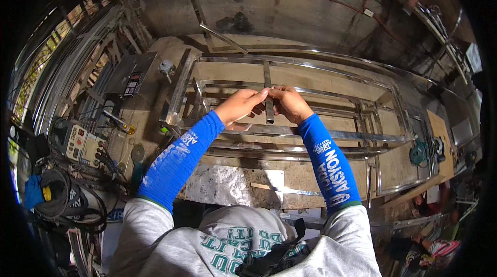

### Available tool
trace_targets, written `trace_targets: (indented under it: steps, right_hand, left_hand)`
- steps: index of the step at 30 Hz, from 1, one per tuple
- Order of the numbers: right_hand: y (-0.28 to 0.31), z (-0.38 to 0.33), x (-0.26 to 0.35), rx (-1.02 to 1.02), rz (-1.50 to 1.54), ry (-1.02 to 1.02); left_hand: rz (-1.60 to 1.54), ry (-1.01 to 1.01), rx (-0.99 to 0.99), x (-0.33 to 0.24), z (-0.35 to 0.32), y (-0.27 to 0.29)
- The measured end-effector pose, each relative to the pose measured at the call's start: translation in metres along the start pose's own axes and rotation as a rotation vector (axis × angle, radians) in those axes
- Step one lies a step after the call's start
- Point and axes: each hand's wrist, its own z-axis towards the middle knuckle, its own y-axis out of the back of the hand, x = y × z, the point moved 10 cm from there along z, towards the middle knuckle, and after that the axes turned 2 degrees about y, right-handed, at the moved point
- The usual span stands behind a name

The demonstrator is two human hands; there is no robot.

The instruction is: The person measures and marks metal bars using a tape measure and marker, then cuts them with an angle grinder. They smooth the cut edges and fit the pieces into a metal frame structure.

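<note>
A short, narrow metal tube (269, 113) points away from me over a long rectangular frame of shiny metal tubing (305, 130). Its near end hangs in view above the frame's front rail, and its far end meets the back rail; whether it touches there I cannot tell. My left hand (240, 106) pinches the tube's middle from the left, thumb on top. From the other side, my right hand (290, 103) closes on the same spot with bent fingers. The fingertips overlap, so anything small between them is hidden. Blue sleeves cover both forearms.
The frame lies on a wooden worktable (222, 163). A loose metal strip (295, 191) is near me, and another bar (223, 38) leans behind the frame. Left are a control box with knobs (77, 142) and a yellow-handled screwdriver (121, 122); right, a green power tool (418, 152).
</note>
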Motion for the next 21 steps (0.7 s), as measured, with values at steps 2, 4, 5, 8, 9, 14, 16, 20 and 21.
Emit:
trace_targets:
  steps: [2, 4, 5, 8, 9, 14, 16, 20, 21]
  right_hand:
    - [0.007, 0.000, -0.002, -0.006, -0.023, -0.008]
    - [0.009, 0.002, -0.001, -0.013, -0.020, -0.022]
    - [0.008, 0.004, -0.001, -0.005, -0.023, -0.022]
    - [0.005, 0.014, -0.005, 0.014, -0.017, -0.024]
    - [0.009, 0.017, -0.008, 0.013, -0.028, -0.022]
    - [0.011, 0.017, -0.009, 0.011, -0.108, -0.034]
    - [0.005, 0.014, -0.007, -0.011, -0.121, -0.034]
    - [0.007, 0.015, -0.006, -0.037, -0.155, -0.020]
    - [0.005, 0.015, -0.007, -0.042, -0.180, -0.023]
  left_hand:
    - [-0.012, 0.131, -0.021, -0.006, -0.008, -0.010]
    - [-0.030, 0.245, -0.031, -0.003, -0.013, -0.012]
    - [-0.058, 0.165, -0.019, -0.005, -0.005, -0.012]
    - [-0.097, -0.009, -0.003, 0.004, 0.024, 0.000]
    - [-0.081, 0.043, -0.022, 0.010, 0.032, 0.005]
    - [-0.053, 0.136, -0.069, 0.011, 0.065, 0.025]
    - [-0.058, 0.106, -0.110, 0.007, 0.079, 0.037]
    - [-0.044, 0.031, -0.114, 0.002, 0.099, 0.042]
    - [-0.017, 0.006, -0.104, 0.002, 0.102, 0.042]
